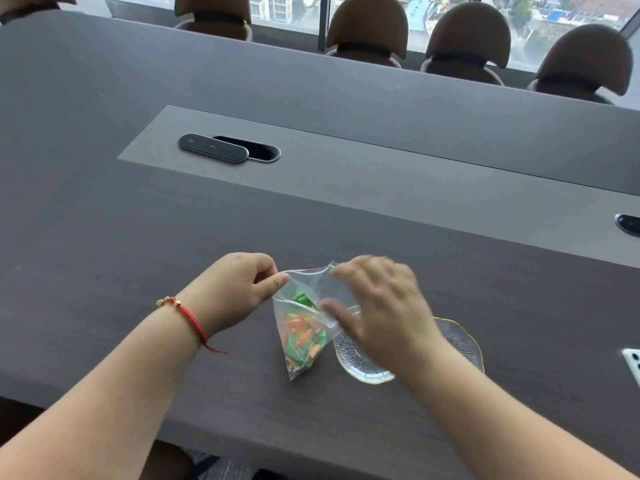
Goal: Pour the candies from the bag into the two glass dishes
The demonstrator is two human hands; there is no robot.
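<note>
While the left hand pinches one top corner of the clear bag, the right hand, blurred, grips the other side of its mouth. Orange and green candies sit low in the bag, near the worktop's near edge. Two glass dishes lie just beside it, partly under the right hand.

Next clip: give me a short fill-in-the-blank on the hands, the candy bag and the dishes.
1. The left hand pinches the clear plastic candy bag at its ____ edge.
2. The orange and green candies are all inside the ____.
3. The blurred right hand partly covers the ____ gold-rimmed ribbed glass dishes.

Missing words: top; bag; two
</note>
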